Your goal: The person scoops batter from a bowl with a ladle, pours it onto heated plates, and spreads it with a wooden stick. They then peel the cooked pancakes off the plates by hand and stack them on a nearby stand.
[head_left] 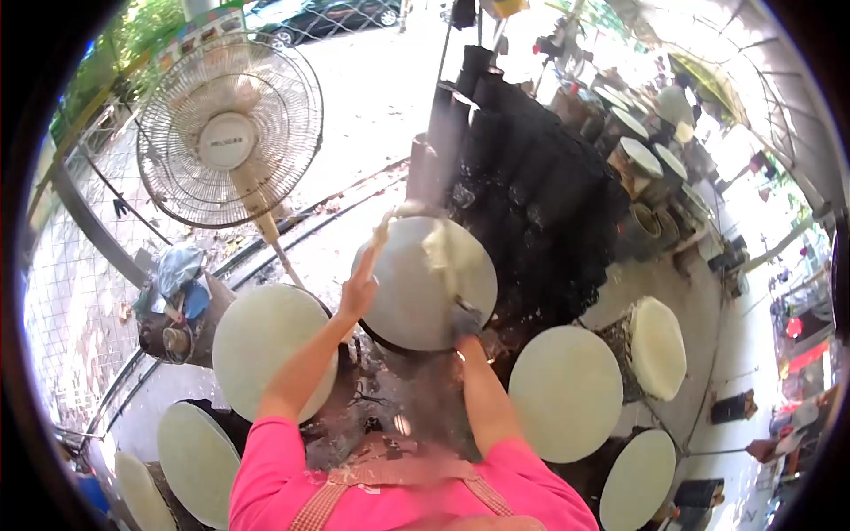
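A round grey griddle with a smooth top lies in front of me, steam rising across it. My left hand is closed at its left edge. A pale, narrow strip runs up from its fingers towards the far rim; blur hides what it is. In a dark glove, my right hand is at the griddle's near right side. It is closed on a slim tool whose blurred, cream-coloured end is over the griddle's surface.
Pale round sheets rest on stands at left and right, with several more around. A pedestal fan stands at the far left. Behind the griddle rises a blackened stack. More round-topped stands are at the back right.
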Available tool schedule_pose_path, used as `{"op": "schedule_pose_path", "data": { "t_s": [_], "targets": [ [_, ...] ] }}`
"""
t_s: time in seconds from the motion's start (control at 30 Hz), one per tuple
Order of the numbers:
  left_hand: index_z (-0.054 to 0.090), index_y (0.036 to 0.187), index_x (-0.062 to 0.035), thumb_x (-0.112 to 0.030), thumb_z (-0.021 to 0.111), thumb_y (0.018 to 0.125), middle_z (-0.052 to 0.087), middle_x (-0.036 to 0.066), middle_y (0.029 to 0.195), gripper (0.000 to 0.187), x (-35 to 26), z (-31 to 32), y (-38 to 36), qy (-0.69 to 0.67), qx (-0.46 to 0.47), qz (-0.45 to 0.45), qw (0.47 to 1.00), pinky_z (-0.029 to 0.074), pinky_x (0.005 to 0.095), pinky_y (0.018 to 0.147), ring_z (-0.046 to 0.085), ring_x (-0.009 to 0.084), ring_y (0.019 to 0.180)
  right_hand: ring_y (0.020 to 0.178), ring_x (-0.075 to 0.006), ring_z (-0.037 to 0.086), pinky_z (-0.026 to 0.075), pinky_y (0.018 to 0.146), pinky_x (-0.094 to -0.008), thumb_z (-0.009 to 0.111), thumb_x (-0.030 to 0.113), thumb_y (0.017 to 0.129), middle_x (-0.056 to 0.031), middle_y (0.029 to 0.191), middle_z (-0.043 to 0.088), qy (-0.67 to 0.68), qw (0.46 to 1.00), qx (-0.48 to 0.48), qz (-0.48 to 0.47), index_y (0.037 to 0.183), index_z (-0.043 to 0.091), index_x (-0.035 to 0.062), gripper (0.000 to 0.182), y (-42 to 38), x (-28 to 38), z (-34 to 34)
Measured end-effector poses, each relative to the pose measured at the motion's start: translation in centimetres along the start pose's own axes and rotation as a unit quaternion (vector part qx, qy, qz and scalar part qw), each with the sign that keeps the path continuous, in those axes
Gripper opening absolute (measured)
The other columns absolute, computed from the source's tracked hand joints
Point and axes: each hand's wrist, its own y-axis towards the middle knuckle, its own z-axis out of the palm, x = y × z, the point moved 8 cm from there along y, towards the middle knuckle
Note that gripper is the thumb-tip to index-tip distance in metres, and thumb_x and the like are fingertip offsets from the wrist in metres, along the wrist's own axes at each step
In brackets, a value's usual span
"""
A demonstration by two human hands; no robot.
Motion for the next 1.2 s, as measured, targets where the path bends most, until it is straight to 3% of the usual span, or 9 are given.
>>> {"op": "schedule_pose_path", "data": {
  "t_s": [0.17, 0.33, 0.47, 0.53, 0.73, 0.9, 0.97, 1.03, 1.2],
  "targets": [
    [0.036, 0.126, -0.0062, 0.002, 0.039, 0.069, 0.046, 0.017, 0.120, 0.058, 5.1, -3.2, -13.6, 0.028, 0.016, -0.079, 0.996, 0.037, 0.0312, 0.087, 0.048, 0.0282, 0.107, 0.075, -0.0245, 0.060, 0.048, 0.066, -0.0376, 0.050, 0.035, 0.076, -0.0143, 0.092, 0.060, 0.114, 0.960, 0.255, -0.021, 0.087, 0.062, 0.0060, 0.033, 0.7, 0.8, -5.2],
    [0.035, 0.128, -0.0062, 0.004, 0.040, 0.071, 0.044, 0.019, 0.122, 0.058, 5.8, -5.6, -18.2, 0.001, 0.021, -0.121, 0.992, 0.035, 0.0315, 0.090, 0.044, 0.0276, 0.112, 0.086, -0.0266, 0.054, 0.043, 0.072, -0.0359, 0.049, 0.028, 0.078, -0.0184, 0.098, 0.055, -0.026, 0.994, -0.106, -0.027, 0.096, 0.057, 0.0045, 0.030, -3.8, 5.1, -2.2],
    [0.031, 0.130, -0.0062, 0.001, 0.043, 0.069, 0.038, 0.016, 0.128, 0.062, 5.6, -6.6, -19.1, 0.001, 0.084, -0.197, 0.977, 0.030, 0.0292, 0.094, 0.037, 0.0298, 0.118, 0.068, -0.0236, 0.062, 0.050, 0.061, -0.0351, 0.054, 0.034, 0.075, -0.0131, 0.083, 0.063, 0.006, 0.978, 0.198, -0.068, 0.087, 0.062, 0.0029, 0.034, -3.0, 5.1, -6.5],
    [0.030, 0.130, -0.0063, 0.000, 0.043, 0.069, 0.038, 0.017, 0.128, 0.063, 4.9, -7.0, -18.5, 0.039, 0.110, -0.201, 0.973, 0.030, 0.0293, 0.094, 0.037, 0.0313, 0.118, 0.078, -0.0220, 0.061, 0.050, 0.068, -0.0332, 0.054, 0.027, 0.076, -0.0129, 0.089, 0.062, 0.621, 0.738, 0.220, 0.150, 0.096, 0.061, 0.0088, 0.028, -3.4, 0.4, -3.8],
    [0.033, 0.129, -0.0064, 0.000, 0.042, 0.069, 0.041, 0.017, 0.126, 0.060, 5.0, -5.6, -18.4, 0.021, 0.072, -0.205, 0.976, 0.032, 0.0298, 0.092, 0.040, 0.0286, 0.116, 0.075, -0.0254, 0.059, 0.049, 0.068, -0.0340, 0.049, 0.028, 0.080, -0.0142, 0.087, 0.061, 0.077, 0.980, 0.142, -0.113, 0.100, 0.058, 0.0041, 0.032, -1.0, -0.9, 9.3],
    [0.037, 0.126, -0.0056, -0.004, 0.043, 0.074, 0.044, 0.019, 0.121, 0.052, 3.8, -5.7, -17.6, 0.141, 0.053, -0.180, 0.972, 0.034, 0.0316, 0.091, 0.044, 0.0299, 0.113, 0.088, -0.0250, 0.058, 0.048, 0.076, -0.0357, 0.044, 0.007, 0.079, -0.0095, 0.102, 0.059, 0.607, 0.636, 0.358, 0.315, 0.105, 0.055, 0.0098, 0.028, 0.3, -3.4, 0.1],
    [0.037, 0.126, -0.0044, -0.005, 0.044, 0.074, 0.044, 0.020, 0.121, 0.052, 3.7, -5.4, -18.1, 0.110, 0.042, -0.206, 0.971, 0.034, 0.0314, 0.091, 0.044, 0.0298, 0.113, 0.086, -0.0281, 0.058, 0.049, 0.072, -0.0376, 0.046, 0.004, 0.078, -0.0097, 0.101, 0.060, 0.192, 0.925, 0.257, -0.205, 0.107, 0.054, 0.0109, 0.031, 0.7, -0.6, 1.7],
    [0.037, 0.126, -0.0035, -0.005, 0.043, 0.073, 0.044, 0.019, 0.121, 0.052, 3.1, -4.9, -17.9, 0.107, 0.030, -0.201, 0.973, 0.033, 0.0306, 0.092, 0.044, 0.0291, 0.113, 0.085, -0.0258, 0.058, 0.049, 0.069, -0.0356, 0.051, 0.007, 0.076, -0.0083, 0.099, 0.060, 0.073, 0.915, 0.241, -0.315, 0.106, 0.056, 0.0122, 0.031, 0.1, -0.1, 2.6],
    [0.035, 0.126, -0.0021, -0.002, 0.043, 0.068, 0.042, 0.018, 0.125, 0.058, 4.1, -4.3, -18.6, 0.109, 0.016, -0.196, 0.974, 0.029, 0.0287, 0.094, 0.039, 0.0280, 0.117, 0.058, -0.0122, 0.052, 0.043, 0.045, -0.0252, 0.062, 0.021, 0.073, 0.0003, 0.077, 0.057, 0.470, 0.738, 0.430, 0.221, 0.100, 0.062, 0.0167, 0.027, 3.9, -4.8, -0.6]
  ]
}}
